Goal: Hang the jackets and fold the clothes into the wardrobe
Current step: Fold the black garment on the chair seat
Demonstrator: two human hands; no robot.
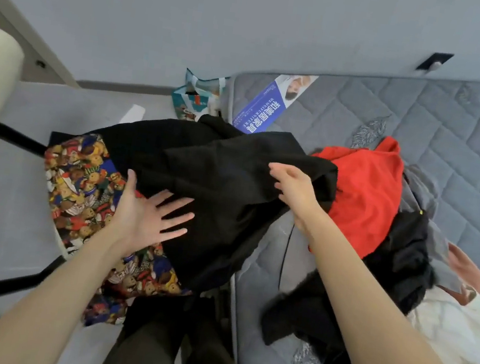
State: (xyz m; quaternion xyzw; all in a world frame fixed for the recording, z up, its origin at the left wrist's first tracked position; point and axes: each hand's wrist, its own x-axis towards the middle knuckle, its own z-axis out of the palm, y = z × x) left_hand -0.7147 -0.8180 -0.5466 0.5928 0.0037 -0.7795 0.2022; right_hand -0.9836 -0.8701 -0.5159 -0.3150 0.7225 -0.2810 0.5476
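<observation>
Mattress [444,124]; heap [366,196] right of right hand [293,189]. Spread left hand [147,215] presses black garment [227,174]; right hand grips its edge. Likely folding; next needs it flat.

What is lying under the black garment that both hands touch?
A teddy-bear print fabric shows under the black garment on its left side, and a red garment shows at its right edge. Its middle covers the rest.
</observation>
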